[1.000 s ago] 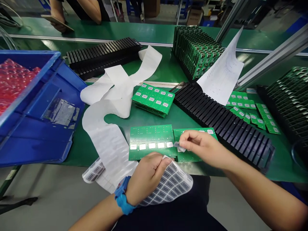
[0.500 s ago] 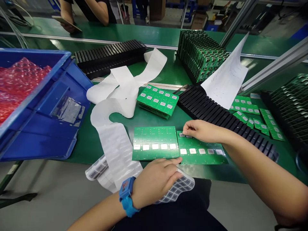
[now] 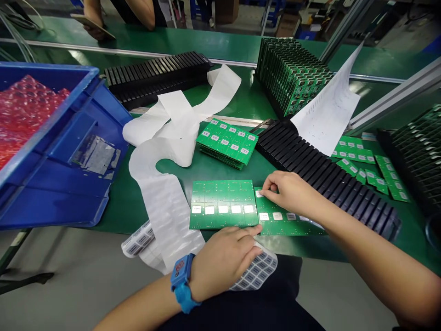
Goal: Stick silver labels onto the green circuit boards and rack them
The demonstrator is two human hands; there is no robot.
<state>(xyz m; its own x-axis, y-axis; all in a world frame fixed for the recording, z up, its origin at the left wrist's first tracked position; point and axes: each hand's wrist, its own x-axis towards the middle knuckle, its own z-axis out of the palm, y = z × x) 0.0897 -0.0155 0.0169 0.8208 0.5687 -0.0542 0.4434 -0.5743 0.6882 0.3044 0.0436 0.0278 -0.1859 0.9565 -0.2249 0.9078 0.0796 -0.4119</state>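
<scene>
Two green circuit board panels lie side by side near the table's front edge, the left panel (image 3: 223, 202) and the right panel (image 3: 280, 219), each with a row of white labels. My right hand (image 3: 292, 192) rests on the right panel, its fingertips pressed together on a small label (image 3: 259, 193) at the panel's top left corner. My left hand (image 3: 223, 259), with a blue wristband, lies over a sheet of labels (image 3: 257, 272) at the table edge, fingers curled on it.
White backing paper (image 3: 168, 151) snakes across the green table (image 3: 241, 99). A stack of labelled boards (image 3: 227, 141) sits behind. Black slotted racks (image 3: 327, 179) (image 3: 155, 78), boards standing in a rack (image 3: 291, 73), a blue bin (image 3: 65, 151) left, loose boards (image 3: 361, 161) right. Another person's arm (image 3: 138, 11) far back.
My right hand carried a peeled label from above the sheet to the right panel's top left corner and pressed it down. My left hand lowered the label sheet to the table edge.
</scene>
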